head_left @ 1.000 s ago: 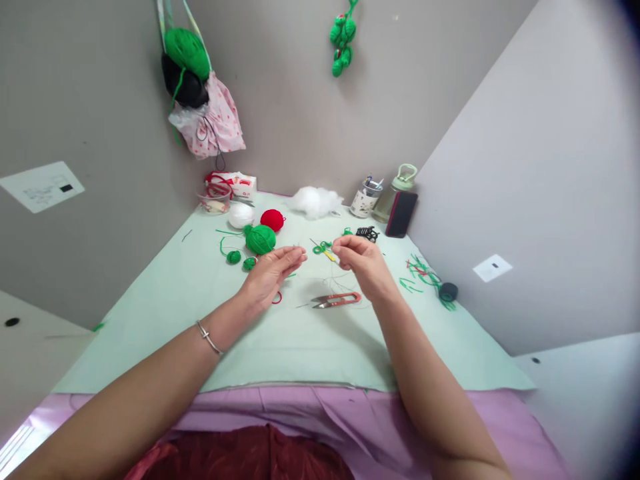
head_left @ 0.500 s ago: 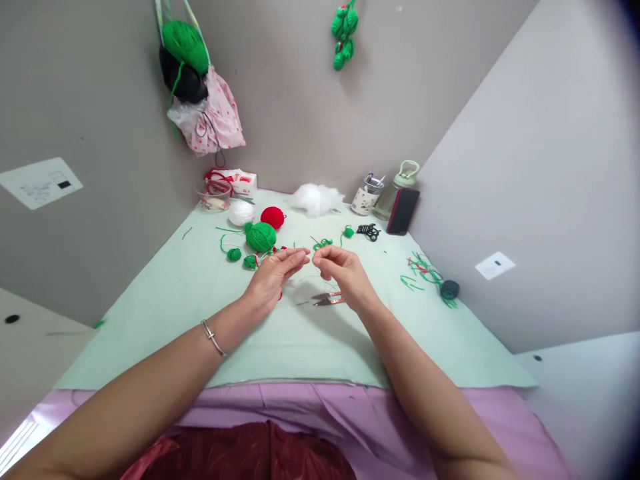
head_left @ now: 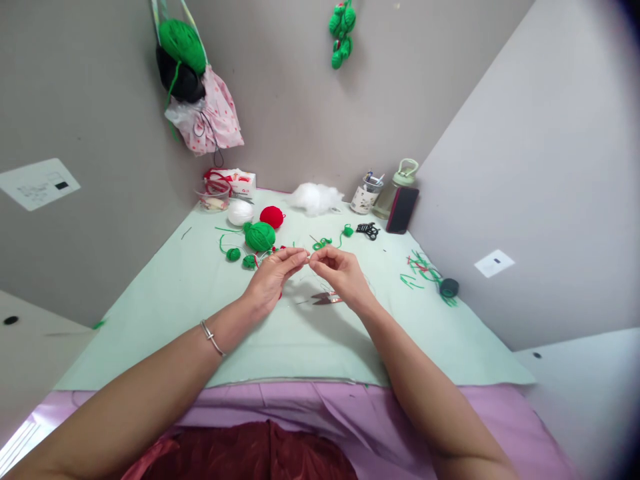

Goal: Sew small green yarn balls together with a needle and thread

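Note:
My left hand point(head_left: 275, 277) and my right hand point(head_left: 343, 273) meet fingertip to fingertip above the table. The left thumb and fingers are pinched together; whatever they hold is too small to make out. The right thumb and forefinger are also pinched, and a fine pale thread trails from around that hand. Below the right hand lie thread snips point(head_left: 327, 298) with dark blades, partly hidden by it. Beyond the left hand are a green yarn ball point(head_left: 260, 237) and small green knitted balls point(head_left: 233, 255). Green yarn bits point(head_left: 323, 244) lie behind the fingertips.
A red yarn ball point(head_left: 272, 217), a white yarn ball point(head_left: 241, 212) and white stuffing point(head_left: 316, 199) sit farther back. At back right stand a pen cup point(head_left: 367, 198), a bottle point(head_left: 395, 193) and a phone point(head_left: 403, 210). Yarn scraps surround a black roll point(head_left: 449, 288) on the right.
My right hand has moved slightly left, so its fingertips now touch or nearly touch those of my left hand. More of the snips' handle shows. My left hand has stayed almost still.

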`<action>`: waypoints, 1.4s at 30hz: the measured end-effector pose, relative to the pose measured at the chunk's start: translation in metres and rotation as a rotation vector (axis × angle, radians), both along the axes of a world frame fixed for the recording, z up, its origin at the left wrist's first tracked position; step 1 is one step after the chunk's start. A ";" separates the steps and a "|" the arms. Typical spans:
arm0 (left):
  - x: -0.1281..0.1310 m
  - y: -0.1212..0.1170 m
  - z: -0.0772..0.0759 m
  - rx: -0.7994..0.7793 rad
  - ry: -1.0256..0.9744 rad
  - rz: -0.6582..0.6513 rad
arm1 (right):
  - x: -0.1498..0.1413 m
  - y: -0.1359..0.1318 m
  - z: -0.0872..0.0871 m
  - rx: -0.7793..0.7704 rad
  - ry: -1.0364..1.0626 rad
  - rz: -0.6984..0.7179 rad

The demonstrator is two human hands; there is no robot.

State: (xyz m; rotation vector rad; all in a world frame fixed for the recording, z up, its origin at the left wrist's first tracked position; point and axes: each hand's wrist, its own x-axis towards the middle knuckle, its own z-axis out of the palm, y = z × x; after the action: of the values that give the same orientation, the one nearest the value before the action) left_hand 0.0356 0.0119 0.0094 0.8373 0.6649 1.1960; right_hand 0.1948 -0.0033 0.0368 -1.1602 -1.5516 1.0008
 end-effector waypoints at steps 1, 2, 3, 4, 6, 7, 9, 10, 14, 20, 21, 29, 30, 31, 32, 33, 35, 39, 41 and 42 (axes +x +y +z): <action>0.000 -0.001 0.001 0.001 0.001 -0.003 | 0.000 0.000 0.000 0.003 -0.001 -0.002; 0.000 -0.002 0.003 0.004 0.003 -0.006 | 0.000 0.001 -0.001 0.007 0.000 -0.003; 0.000 -0.002 0.003 0.009 0.007 -0.013 | 0.000 0.001 -0.001 0.009 0.000 -0.004; 0.000 -0.002 0.004 0.017 0.011 -0.019 | 0.000 0.001 -0.001 0.011 0.000 -0.007; 0.000 -0.002 0.003 0.034 0.021 -0.029 | 0.000 0.002 -0.001 0.008 0.001 -0.010; 0.000 -0.002 0.002 0.040 0.029 -0.031 | 0.000 0.001 -0.001 0.005 0.002 -0.012; 0.000 0.000 -0.001 0.042 0.050 -0.021 | 0.000 0.001 0.000 -0.002 0.000 -0.016; 0.000 0.000 -0.002 0.042 0.063 -0.011 | 0.000 0.001 0.000 -0.004 -0.002 -0.016; 0.000 0.002 -0.004 0.046 0.092 0.018 | 0.000 -0.001 0.003 -0.009 -0.003 -0.008; -0.001 0.002 -0.003 0.028 0.090 0.058 | -0.001 -0.003 0.008 -0.098 0.050 -0.010; -0.001 0.002 -0.003 0.030 0.090 0.054 | -0.001 -0.003 0.008 -0.113 0.065 -0.011; -0.001 0.001 -0.004 0.034 0.103 0.025 | 0.001 0.000 0.006 -0.172 0.125 -0.023; -0.001 0.001 -0.004 0.032 0.100 0.030 | 0.001 0.000 0.005 -0.177 0.128 -0.022; -0.001 0.001 -0.004 0.028 0.092 0.036 | 0.002 0.000 0.005 -0.183 0.127 -0.016; -0.001 0.001 -0.003 0.024 0.082 0.042 | 0.003 0.000 0.005 -0.191 0.120 0.004; -0.001 0.001 -0.002 0.019 0.074 0.047 | 0.004 0.000 0.005 -0.203 0.106 0.042; -0.001 0.000 0.001 0.013 0.065 0.051 | 0.009 0.002 0.004 -0.232 0.057 0.154; -0.003 -0.001 0.008 -0.002 0.007 0.023 | 0.017 0.012 -0.009 -0.159 -0.168 0.179; -0.004 -0.001 0.012 -0.007 -0.035 -0.003 | 0.019 0.018 -0.019 -0.010 -0.407 0.073; -0.004 0.000 0.014 -0.006 -0.048 -0.017 | 0.019 0.020 -0.024 0.061 -0.545 0.043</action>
State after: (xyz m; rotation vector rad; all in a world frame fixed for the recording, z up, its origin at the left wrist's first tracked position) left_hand 0.0311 0.0115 0.0229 0.8059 0.6213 1.1949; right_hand 0.2133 0.0163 0.0129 -1.4370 -2.0207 0.6853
